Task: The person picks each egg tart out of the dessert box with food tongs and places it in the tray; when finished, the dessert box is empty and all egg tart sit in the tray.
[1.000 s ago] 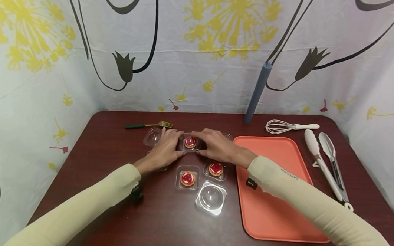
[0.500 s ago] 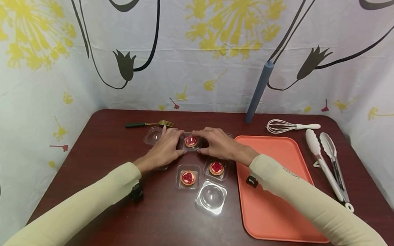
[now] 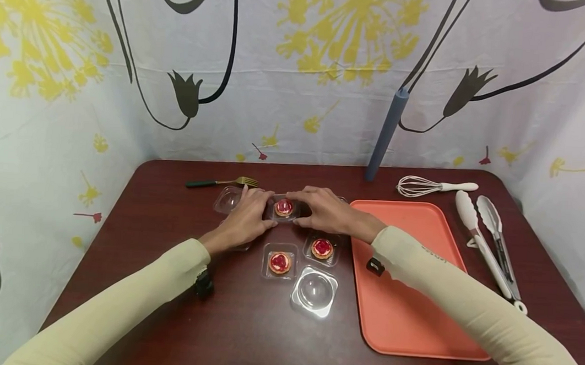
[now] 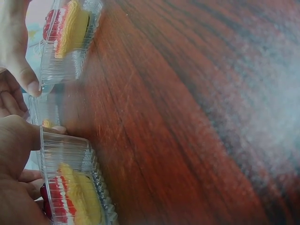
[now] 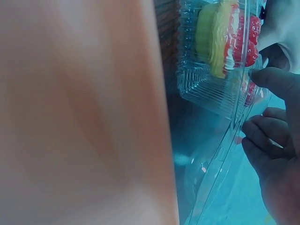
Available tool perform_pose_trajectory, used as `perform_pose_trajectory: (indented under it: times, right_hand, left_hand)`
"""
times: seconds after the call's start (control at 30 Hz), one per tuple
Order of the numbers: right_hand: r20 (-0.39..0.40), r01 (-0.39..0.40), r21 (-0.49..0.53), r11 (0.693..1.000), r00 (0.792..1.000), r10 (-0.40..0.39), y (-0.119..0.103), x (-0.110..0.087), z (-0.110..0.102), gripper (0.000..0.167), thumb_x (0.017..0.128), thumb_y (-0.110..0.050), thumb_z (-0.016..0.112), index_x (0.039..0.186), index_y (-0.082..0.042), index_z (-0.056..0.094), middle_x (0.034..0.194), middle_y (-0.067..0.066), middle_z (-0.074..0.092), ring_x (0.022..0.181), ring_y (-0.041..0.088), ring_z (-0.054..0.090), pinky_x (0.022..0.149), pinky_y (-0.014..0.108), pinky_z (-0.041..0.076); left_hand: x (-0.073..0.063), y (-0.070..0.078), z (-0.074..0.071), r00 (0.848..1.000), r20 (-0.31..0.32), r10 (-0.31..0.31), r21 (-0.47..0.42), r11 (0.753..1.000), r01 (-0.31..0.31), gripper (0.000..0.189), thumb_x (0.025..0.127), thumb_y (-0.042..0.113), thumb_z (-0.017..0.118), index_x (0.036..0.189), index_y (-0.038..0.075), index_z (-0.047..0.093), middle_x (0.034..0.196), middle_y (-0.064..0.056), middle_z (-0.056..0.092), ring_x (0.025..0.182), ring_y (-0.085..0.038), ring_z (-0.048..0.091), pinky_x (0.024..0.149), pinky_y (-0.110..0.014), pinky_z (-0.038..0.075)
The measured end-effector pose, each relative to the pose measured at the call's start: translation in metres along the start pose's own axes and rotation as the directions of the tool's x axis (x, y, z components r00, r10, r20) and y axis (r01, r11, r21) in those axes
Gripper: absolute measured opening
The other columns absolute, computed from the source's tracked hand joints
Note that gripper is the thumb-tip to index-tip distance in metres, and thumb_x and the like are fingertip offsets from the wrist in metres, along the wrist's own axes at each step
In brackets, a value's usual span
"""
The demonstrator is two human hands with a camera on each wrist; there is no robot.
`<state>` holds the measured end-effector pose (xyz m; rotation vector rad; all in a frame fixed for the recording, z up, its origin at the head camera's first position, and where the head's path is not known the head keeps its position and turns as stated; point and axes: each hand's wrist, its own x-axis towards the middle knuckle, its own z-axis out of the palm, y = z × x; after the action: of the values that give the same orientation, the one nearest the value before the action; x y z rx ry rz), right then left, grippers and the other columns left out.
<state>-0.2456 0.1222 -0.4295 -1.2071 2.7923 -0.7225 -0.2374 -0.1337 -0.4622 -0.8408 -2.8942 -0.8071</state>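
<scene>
A small tart with red topping sits in a clear plastic container towards the back of the table. My left hand holds this container's left side, thumb at the near edge and fingers at the far edge. Opposite it, my right hand grips the right side the same way. In the left wrist view, another tart in its container lies close below my left hand. The right wrist view shows a tart container near my right hand.
Nearer me lie two more boxed tarts and a clear domed lid. Another clear domed piece lies back left, by a fork. To the right are an orange tray, a whisk and tongs.
</scene>
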Motion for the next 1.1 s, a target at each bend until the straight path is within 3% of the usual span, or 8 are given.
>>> perform_pose_trajectory:
  times: [0.33,0.53,0.8,1.0,1.1]
  right_hand:
    - [0.002,0.040,0.018,0.999,0.999,-0.040,0.004,0.002,-0.004,0.060,0.095,-0.024,0.087,0.147,-0.001,0.069,0.121,0.015,0.076,0.104,0.025,0.072,0.090,0.047,0.060]
    - [0.004,0.033,0.017,0.999,0.999,-0.033,0.004,0.006,-0.010,0.053,0.095,-0.018,0.079,0.144,0.001,0.070,0.121,0.016,0.077,0.099,0.023,0.070,0.089,0.046,0.059]
    - [0.078,0.012,0.018,1.000,0.997,-0.014,0.000,0.008,-0.021,0.059,0.101,-0.022,0.082,0.151,0.002,0.064,0.139,0.020,0.072,0.126,0.031,0.070,0.108,0.049,0.057]
    - [0.022,0.021,0.080,0.997,0.999,-0.023,0.002,0.011,-0.035,0.056,0.103,-0.019,0.081,0.151,0.004,0.063,0.140,0.022,0.071,0.128,0.034,0.069,0.106,0.050,0.057]
    - [0.002,0.033,0.101,0.994,0.999,-0.033,0.000,0.013,-0.040,0.053,0.104,-0.022,0.080,0.149,0.003,0.065,0.140,0.021,0.071,0.129,0.034,0.069,0.106,0.050,0.057]
  left_hand:
    - [0.005,-0.014,0.011,1.000,-0.027,-0.001,-0.085,0.996,-0.001,0.071,0.092,0.018,0.092,0.148,-0.008,0.058,0.140,-0.025,0.067,0.144,-0.043,0.049,0.134,-0.066,0.001]
    - [0.007,-0.015,0.013,1.000,-0.018,0.017,-0.065,0.998,-0.018,0.069,0.090,0.019,0.093,0.146,-0.007,0.061,0.140,-0.023,0.069,0.144,-0.041,0.050,0.134,-0.066,0.003]
    - [0.010,-0.025,0.013,1.000,0.003,0.029,-0.002,1.000,-0.029,0.087,0.087,0.029,0.096,0.155,-0.005,0.055,0.149,-0.024,0.064,0.148,-0.042,0.046,0.132,-0.070,0.003]
    - [0.018,-0.034,0.006,0.998,0.004,0.067,0.001,0.998,-0.067,0.107,0.082,0.046,0.099,0.162,-0.004,0.047,0.155,-0.025,0.059,0.151,-0.043,0.043,0.132,-0.070,0.004]
    - [0.016,-0.016,-0.014,0.999,0.021,0.045,-0.013,0.999,-0.045,0.101,0.089,0.042,0.094,0.162,-0.008,0.046,0.158,-0.027,0.056,0.154,-0.044,0.040,0.132,-0.070,0.004]
